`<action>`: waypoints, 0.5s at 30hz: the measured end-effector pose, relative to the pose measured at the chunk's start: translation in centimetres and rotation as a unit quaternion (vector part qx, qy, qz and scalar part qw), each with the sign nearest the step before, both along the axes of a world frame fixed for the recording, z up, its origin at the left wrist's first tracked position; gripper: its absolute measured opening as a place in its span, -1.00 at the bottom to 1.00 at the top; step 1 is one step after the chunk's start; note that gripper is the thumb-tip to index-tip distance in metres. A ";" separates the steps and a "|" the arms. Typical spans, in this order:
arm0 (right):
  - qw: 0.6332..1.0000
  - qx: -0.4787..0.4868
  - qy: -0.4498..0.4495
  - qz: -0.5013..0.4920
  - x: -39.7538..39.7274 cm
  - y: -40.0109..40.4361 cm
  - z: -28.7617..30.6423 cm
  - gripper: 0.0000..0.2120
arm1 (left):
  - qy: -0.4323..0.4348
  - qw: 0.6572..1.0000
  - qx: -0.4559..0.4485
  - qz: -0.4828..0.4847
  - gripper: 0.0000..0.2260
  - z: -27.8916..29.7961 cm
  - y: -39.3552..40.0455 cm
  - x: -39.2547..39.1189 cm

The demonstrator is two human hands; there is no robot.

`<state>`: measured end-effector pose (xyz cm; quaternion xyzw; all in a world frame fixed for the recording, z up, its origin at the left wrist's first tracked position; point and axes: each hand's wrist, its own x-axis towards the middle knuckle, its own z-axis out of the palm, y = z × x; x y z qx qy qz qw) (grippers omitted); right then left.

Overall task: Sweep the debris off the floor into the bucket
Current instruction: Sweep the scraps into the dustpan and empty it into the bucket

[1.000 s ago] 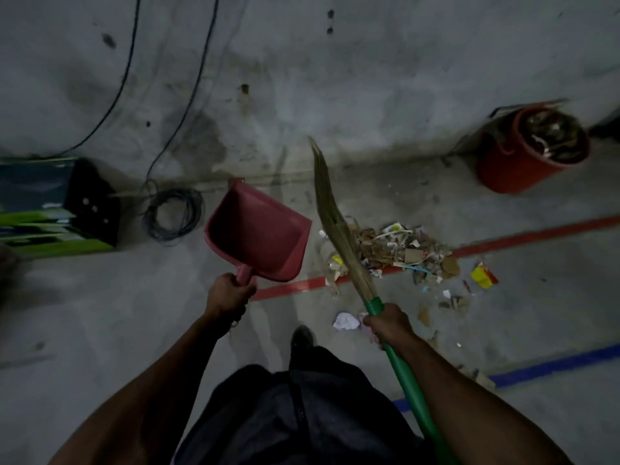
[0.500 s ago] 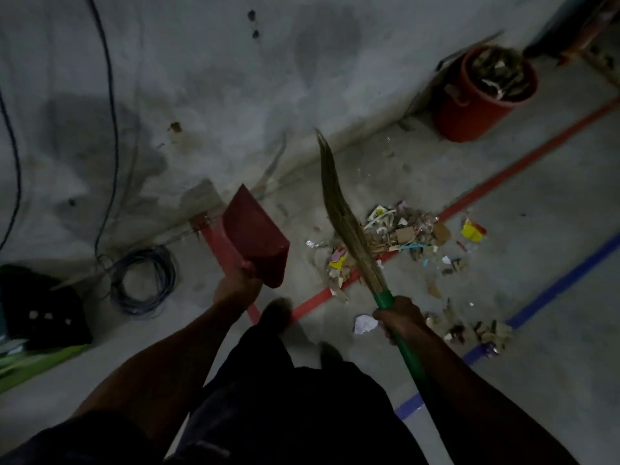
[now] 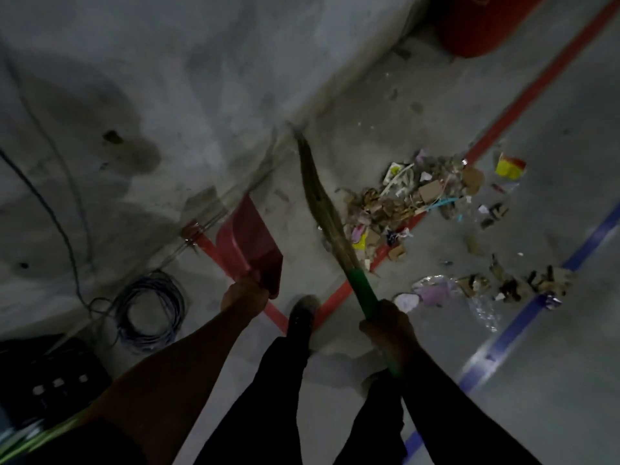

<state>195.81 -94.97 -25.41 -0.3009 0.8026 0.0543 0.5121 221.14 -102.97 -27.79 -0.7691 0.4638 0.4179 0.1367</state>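
My left hand (image 3: 244,294) grips the handle of a red dustpan (image 3: 250,243), held in the air and seen nearly edge-on. My right hand (image 3: 389,325) holds the green handle of a grass broom (image 3: 323,206) whose bristles point up toward the wall. A pile of paper and cardboard debris (image 3: 409,199) lies on the floor right of the broom, across a red floor line. More scraps (image 3: 486,285) are scattered near a blue line. The red bucket (image 3: 469,28) stands at the top right, cut off by the frame edge.
A grey wall (image 3: 201,78) runs along the left and top. A coiled cable (image 3: 151,312) lies at its foot, beside a dark box (image 3: 50,374). My shoe (image 3: 302,313) stands on the red line (image 3: 536,85). A blue line (image 3: 523,320) crosses the floor at the right.
The view has swung left and down, so the bucket slid to the top right edge. The dustpan turned from face-on to nearly edge-on. Both hands kept their grips.
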 end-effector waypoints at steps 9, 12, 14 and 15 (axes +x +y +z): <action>0.999 -0.007 -0.028 0.024 5.8 0.2 -17.5 -0.69 | -0.083 0.996 0.015 0.012 -0.59 -14.6 -1.0 0.9; 1.000 0.001 -0.014 0.002 5.4 0.1 -20.8 -0.67 | -0.067 0.997 0.007 0.046 -0.58 -17.4 -1.0 1.2; 0.999 0.005 0.034 -0.042 3.9 0.3 -22.5 -0.65 | -0.066 0.998 -0.001 0.025 -0.62 -19.0 -1.0 1.0; 0.997 0.009 0.047 -0.066 2.7 0.4 -23.2 -0.66 | -0.068 0.998 -0.003 -0.005 -0.64 -19.6 -1.0 0.7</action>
